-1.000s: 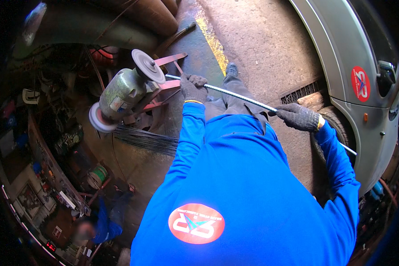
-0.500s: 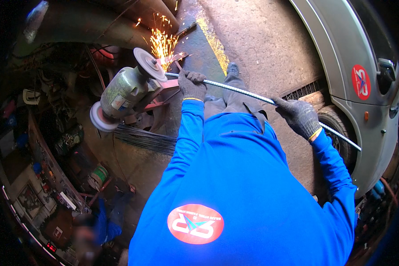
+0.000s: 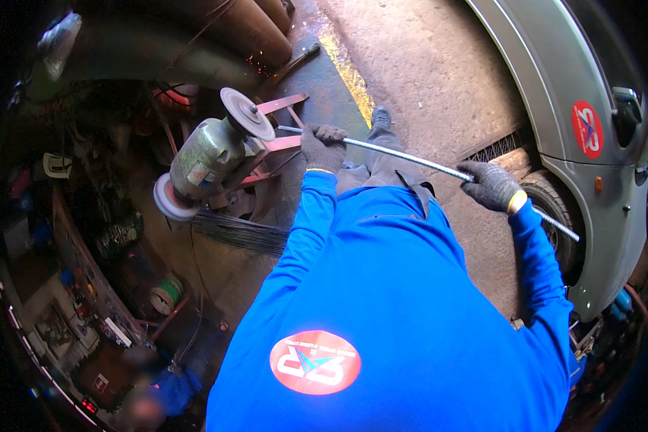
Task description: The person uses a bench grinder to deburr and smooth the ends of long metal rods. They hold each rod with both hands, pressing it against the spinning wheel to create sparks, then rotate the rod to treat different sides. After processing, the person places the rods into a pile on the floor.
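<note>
A long silvery ribbed metal rod (image 3: 403, 155) slants across in front of me, its right end lower. My left hand (image 3: 324, 147), in a dark grey work glove, is closed around it near its left end. Farther along, my right hand (image 3: 492, 187), gloved the same way, grips it, with the other end sticking out past the wrist. The rod's left tip lies just beside the rim of the upper wheel (image 3: 246, 115) of a green two-wheeled bench grinder (image 3: 209, 160). Whether tip and wheel touch, I cannot tell. Only a few faint sparks show beyond.
The grinder stands on a reddish metal frame (image 3: 284, 103). Below it lies a bundle of thin dark rods (image 3: 241, 234). On my right stands a grey vehicle (image 3: 583, 129), its tyre (image 3: 551, 198) near the rod's end. Large pipes (image 3: 248, 32) lie ahead; a spool (image 3: 167, 295) sits lower left.
The bright spray of sparks at the upper wheel has died down to a few specks. Both hands have shifted slightly, and the rod's left tip has moved right and down from the sparking spot.
</note>
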The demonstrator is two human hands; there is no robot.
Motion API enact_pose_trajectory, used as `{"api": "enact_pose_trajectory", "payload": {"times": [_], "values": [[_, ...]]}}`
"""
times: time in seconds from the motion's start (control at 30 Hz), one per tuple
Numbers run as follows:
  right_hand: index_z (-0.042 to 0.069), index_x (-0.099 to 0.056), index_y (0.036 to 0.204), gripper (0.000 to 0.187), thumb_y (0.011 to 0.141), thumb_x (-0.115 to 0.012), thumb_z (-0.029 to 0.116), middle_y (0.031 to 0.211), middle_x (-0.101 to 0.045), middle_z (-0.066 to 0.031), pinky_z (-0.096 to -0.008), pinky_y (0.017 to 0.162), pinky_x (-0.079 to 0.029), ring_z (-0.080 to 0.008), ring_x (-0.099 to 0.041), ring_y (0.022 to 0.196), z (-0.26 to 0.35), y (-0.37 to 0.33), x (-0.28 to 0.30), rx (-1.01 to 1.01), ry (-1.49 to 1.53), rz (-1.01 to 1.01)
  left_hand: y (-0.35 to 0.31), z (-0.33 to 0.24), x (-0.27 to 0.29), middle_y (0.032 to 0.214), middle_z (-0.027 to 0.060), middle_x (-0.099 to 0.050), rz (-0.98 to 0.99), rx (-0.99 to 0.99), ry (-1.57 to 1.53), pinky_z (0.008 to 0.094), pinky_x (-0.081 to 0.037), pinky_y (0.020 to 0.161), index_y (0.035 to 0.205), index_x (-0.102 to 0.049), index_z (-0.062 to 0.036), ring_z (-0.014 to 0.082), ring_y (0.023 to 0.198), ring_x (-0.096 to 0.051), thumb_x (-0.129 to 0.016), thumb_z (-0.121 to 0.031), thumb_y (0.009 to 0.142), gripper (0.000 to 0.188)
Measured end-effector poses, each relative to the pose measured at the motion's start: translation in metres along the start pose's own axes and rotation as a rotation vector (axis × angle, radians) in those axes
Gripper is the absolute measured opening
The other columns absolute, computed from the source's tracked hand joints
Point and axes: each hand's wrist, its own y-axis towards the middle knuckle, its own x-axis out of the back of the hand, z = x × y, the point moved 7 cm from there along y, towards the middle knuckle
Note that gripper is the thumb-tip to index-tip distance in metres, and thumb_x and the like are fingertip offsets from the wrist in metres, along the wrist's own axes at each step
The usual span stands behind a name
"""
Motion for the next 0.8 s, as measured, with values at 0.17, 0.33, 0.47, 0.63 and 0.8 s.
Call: {"api": "enact_pose_trajectory", "payload": {"times": [0.17, 0.33, 0.47, 0.63, 0.8], "values": [[0.001, -0.064, 0.126, 0.041, 0.102, -0.057, 0.033, 0.107, -0.072, -0.0155, -0.0365, 0.087, -0.053, -0.0214, -0.066, 0.097, 0.018, -0.008, -0.009, -0.028, 0.416, 0.262, -0.005, -0.001, -0.007, 0.057, -0.0049, -0.026, -0.049, -0.020, 0.063, 0.0304, -0.030, 0.048, 0.070, -0.036, -0.0186, 0.0121, 0.048, -0.028, -0.046, -0.028, 0.099, 0.032], [0.001, -0.065, 0.124, 0.040, 0.104, -0.052, 0.033, 0.104, -0.073, -0.0146, -0.0344, 0.086, -0.053, -0.0201, -0.066, 0.093, 0.017, 0.004, -0.008, 0.111, 0.399, 0.155, -0.002, -0.012, 0.002, 0.057, -0.0056, -0.026, -0.060, -0.038, 0.009, 0.0299, -0.030, 0.047, 0.069, -0.037, -0.0188, 0.0114, 0.048, -0.029, -0.048, -0.028, 0.098, 0.032], [-0.002, -0.065, 0.123, 0.039, 0.103, -0.055, 0.030, 0.106, -0.073, -0.0178, -0.0357, 0.087, -0.053, -0.0215, -0.068, 0.097, 0.022, 0.003, -0.003, 0.114, 0.374, 0.116, -0.003, -0.018, -0.003, 0.057, -0.0061, -0.025, -0.028, -0.054, 0.017, 0.0291, -0.031, 0.047, 0.069, -0.037, -0.0194, 0.0109, 0.047, -0.028, -0.049, -0.028, 0.098, 0.033], [0.009, -0.068, 0.123, 0.035, 0.099, -0.059, 0.034, 0.101, -0.072, -0.0217, -0.0441, 0.076, -0.055, -0.0385, -0.071, 0.087, 0.040, -0.007, 0.017, 0.112, 0.092, -0.114, -0.001, -0.019, -0.002, 0.056, -0.0068, -0.024, -0.011, -0.065, 0.010, 0.0288, -0.031, 0.047, 0.068, -0.037, -0.0202, 0.0103, 0.047, -0.027, -0.051, -0.027, 0.097, 0.033], [0.024, -0.063, 0.129, 0.035, 0.095, -0.063, 0.032, 0.073, -0.066, -0.0130, -0.0500, 0.059, -0.050, -0.0343, -0.066, 0.063, 0.053, -0.017, 0.025, 0.199, -0.263, -0.321, 0.000, -0.019, -0.005, 0.055, -0.0071, -0.023, 0.026, -0.086, 0.000, 0.0286, -0.030, 0.047, 0.067, -0.038, -0.0202, 0.0099, 0.047, -0.027, -0.050, -0.029, 0.096, 0.033]]}}
